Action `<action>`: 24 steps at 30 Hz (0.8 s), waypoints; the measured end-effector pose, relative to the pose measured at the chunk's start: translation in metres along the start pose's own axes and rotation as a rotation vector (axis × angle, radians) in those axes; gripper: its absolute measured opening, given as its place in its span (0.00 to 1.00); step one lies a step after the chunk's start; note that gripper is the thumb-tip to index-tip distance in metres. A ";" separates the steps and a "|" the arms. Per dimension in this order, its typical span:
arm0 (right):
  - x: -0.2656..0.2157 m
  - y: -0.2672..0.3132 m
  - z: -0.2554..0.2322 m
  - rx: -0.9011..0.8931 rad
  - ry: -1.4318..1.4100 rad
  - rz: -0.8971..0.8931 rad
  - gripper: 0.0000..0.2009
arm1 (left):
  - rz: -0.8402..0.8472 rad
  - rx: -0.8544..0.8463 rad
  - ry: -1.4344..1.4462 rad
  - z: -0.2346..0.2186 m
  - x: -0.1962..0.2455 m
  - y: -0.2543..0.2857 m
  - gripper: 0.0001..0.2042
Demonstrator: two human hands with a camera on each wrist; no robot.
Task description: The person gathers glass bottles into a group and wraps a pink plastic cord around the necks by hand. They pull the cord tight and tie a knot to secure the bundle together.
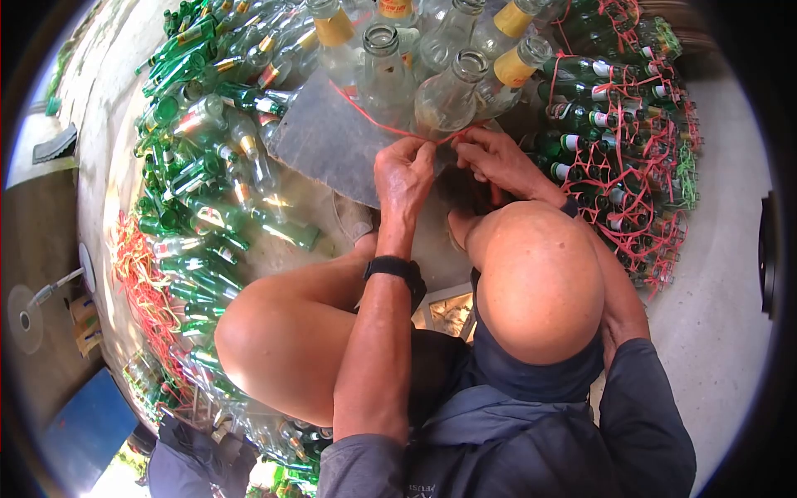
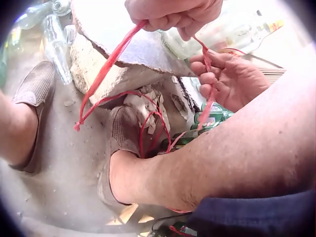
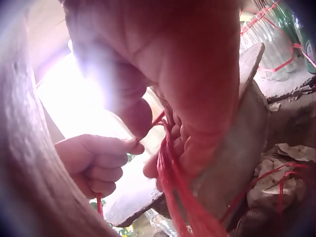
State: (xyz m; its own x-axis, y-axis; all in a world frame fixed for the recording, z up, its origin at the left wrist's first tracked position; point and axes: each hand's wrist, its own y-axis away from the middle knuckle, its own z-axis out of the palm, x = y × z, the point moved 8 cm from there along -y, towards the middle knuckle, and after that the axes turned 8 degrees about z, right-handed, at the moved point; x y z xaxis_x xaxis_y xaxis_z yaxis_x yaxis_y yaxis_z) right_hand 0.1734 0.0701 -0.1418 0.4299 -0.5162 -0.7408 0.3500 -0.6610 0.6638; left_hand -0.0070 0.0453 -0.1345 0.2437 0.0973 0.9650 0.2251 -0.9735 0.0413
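Observation:
Clear glass bottles point(image 1: 448, 93) stand upright on a grey slab point(image 1: 332, 149), with red twine point(image 1: 374, 123) running round their near side. The left hand point(image 1: 404, 170) pinches the twine at the front of the group, fingers curled; in the left wrist view this hand point(image 2: 173, 14) has a red strand hanging from it. Close on its right, the right hand point(image 1: 502, 164) grips another part of the twine. The right wrist view has the right hand point(image 3: 182, 84) large, red strands point(image 3: 173, 182) hanging below it, and the left hand point(image 3: 96, 163) beside it.
Green and clear bottles point(image 1: 199, 174) lie piled on the left, near a heap of red twine point(image 1: 141, 274). Stacked green bottles tied with red twine point(image 1: 623, 149) stand at the right. The person's knees point(image 1: 540, 282) rise on both sides of the left forearm.

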 end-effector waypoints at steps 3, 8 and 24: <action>0.000 -0.004 0.003 0.057 -0.019 -0.051 0.15 | -0.039 -0.012 0.015 0.001 -0.001 0.000 0.11; 0.001 -0.010 -0.005 0.165 -0.021 -0.212 0.14 | -0.018 -0.025 0.047 0.004 -0.001 0.000 0.14; -0.005 -0.007 0.006 0.107 -0.064 -0.139 0.09 | -0.084 -0.037 0.034 0.010 -0.012 -0.001 0.12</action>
State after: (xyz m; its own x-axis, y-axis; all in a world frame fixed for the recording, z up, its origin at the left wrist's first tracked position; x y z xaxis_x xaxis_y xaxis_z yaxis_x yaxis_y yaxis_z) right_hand 0.1641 0.0741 -0.1431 0.3287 -0.4474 -0.8318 0.3099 -0.7808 0.5425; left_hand -0.0013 0.0473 -0.1490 0.1930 0.1729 0.9659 0.2087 -0.9691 0.1318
